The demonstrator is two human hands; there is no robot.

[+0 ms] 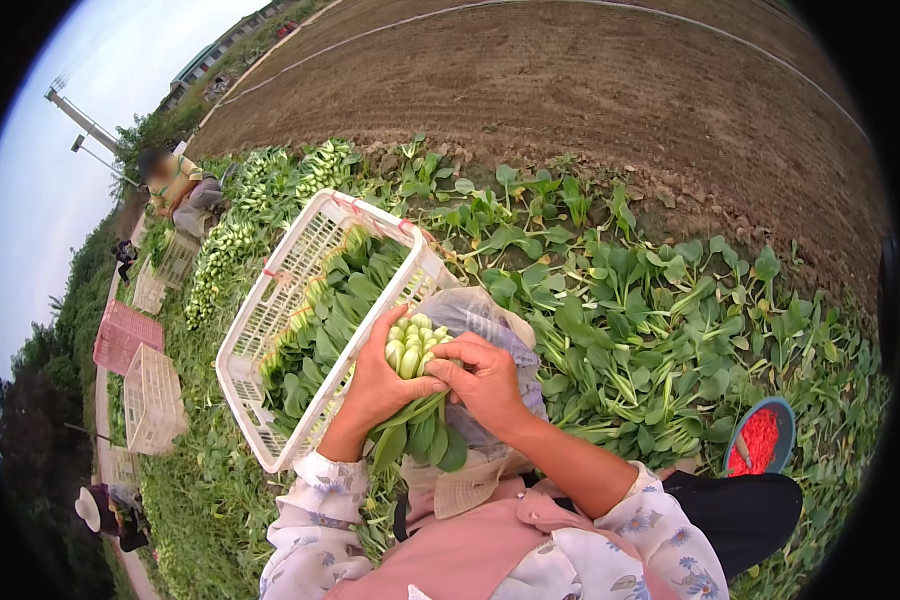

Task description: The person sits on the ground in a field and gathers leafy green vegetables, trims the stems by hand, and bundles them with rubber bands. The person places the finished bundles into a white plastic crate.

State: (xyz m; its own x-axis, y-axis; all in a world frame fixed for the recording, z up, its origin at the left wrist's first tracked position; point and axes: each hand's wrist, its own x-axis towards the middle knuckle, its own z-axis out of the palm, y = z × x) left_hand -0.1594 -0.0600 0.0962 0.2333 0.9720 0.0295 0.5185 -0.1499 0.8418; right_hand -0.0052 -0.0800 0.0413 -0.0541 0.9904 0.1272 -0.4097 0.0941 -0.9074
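Observation:
My left hand holds a bunch of green leafy vegetables, like bok choy, its pale stem ends up and its leaves hanging below. With thumb and fingers pinched together, my right hand presses at the right side of the same bunch; whether it holds anything else is hidden. Just beyond my left hand stands a white plastic crate, partly filled with similar bunches that have yellowish bands around them. A clear plastic bag lies behind my right hand, over my lap.
Loose cut greens cover the ground at right. A blue bowl holds red strips and a handled tool. Piled greens, a pink crate and white crates stand at left. A seated person is at upper left; others are farther off.

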